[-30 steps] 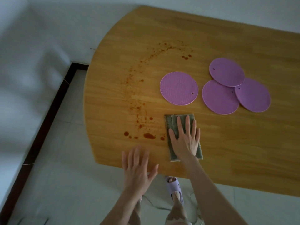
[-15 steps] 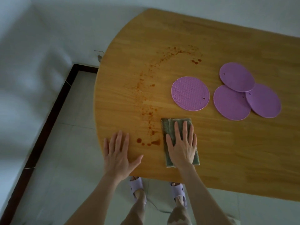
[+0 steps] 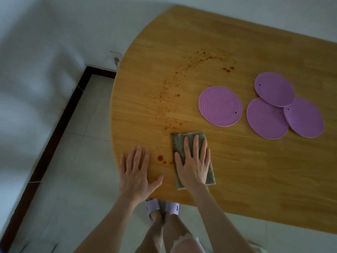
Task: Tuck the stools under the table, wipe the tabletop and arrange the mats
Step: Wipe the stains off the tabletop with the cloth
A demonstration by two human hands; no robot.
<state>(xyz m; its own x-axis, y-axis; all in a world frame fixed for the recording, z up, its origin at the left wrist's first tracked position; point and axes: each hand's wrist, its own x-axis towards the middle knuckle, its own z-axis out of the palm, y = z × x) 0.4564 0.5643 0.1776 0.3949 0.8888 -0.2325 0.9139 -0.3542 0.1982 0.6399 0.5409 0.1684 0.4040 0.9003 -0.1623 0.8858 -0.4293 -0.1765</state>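
Observation:
The wooden table (image 3: 228,44) has a curved left end and a trail of reddish-brown stains (image 3: 165,95) running from the near edge up toward the middle. My right hand (image 3: 193,163) presses flat on a grey-green folded cloth (image 3: 179,141) near the front edge, just right of the nearest drops (image 3: 160,157). Flat on the table's left front edge rests my left hand (image 3: 135,172), fingers spread. Several round purple mats lie to the right: one apart (image 3: 220,106), three overlapping (image 3: 274,89) (image 3: 264,118) (image 3: 304,121). No stools are in view.
Pale floor tiles (image 3: 73,161) lie left of and below the table. A dark skirting strip (image 3: 54,130) runs along the white wall at left. My feet in lilac slippers (image 3: 155,207) stand under the front edge.
My left hand came up from below the edge and now rests flat on the tabletop. My right hand slid the cloth left over some of the near stains.

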